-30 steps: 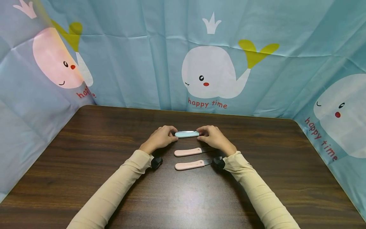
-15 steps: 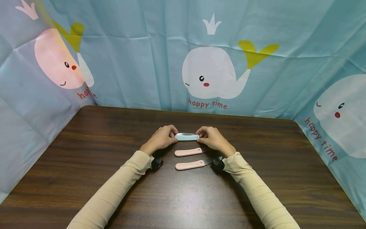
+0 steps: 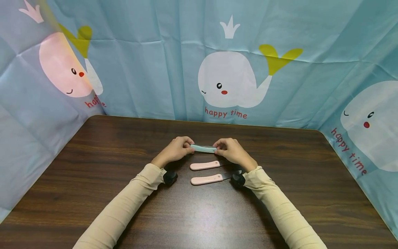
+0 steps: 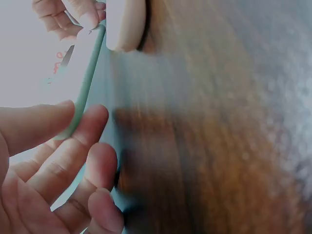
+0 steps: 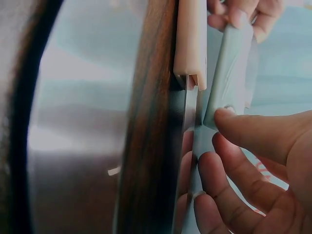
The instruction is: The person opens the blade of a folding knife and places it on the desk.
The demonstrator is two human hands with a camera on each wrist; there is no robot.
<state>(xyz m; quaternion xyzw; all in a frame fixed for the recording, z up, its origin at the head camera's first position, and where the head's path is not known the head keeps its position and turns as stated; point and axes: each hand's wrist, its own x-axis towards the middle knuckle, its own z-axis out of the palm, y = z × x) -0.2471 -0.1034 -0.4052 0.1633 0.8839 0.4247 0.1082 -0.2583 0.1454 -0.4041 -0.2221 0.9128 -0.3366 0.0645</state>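
Observation:
A mint-green folding knife [image 3: 203, 149] is held between the two hands, its blade folded along the handle. My left hand [image 3: 175, 149] pinches the left end with thumb and fingers. The pivot end is pinched by my right hand [image 3: 230, 149]. In the left wrist view the thumb and fingers grip the handle's near end, and the other hand [image 4: 68, 17] holds the far end. The right wrist view shows the thumb by the pivot of the green handle [image 5: 229, 73], with a sliver of blade behind it.
Two pink-handled knives with blades out lie nearer me: the farther pink knife [image 3: 204, 165] and the nearer pink knife [image 3: 206, 179]. Their blades point right, partly hidden under my right wrist. A whale-print curtain [image 3: 174, 69] stands behind the brown wooden table [image 3: 109, 155].
The green knife has been turned in the fingers: half a second ago more of its blade showed above the handle, now only a thin line. Both hands stay nearly in place.

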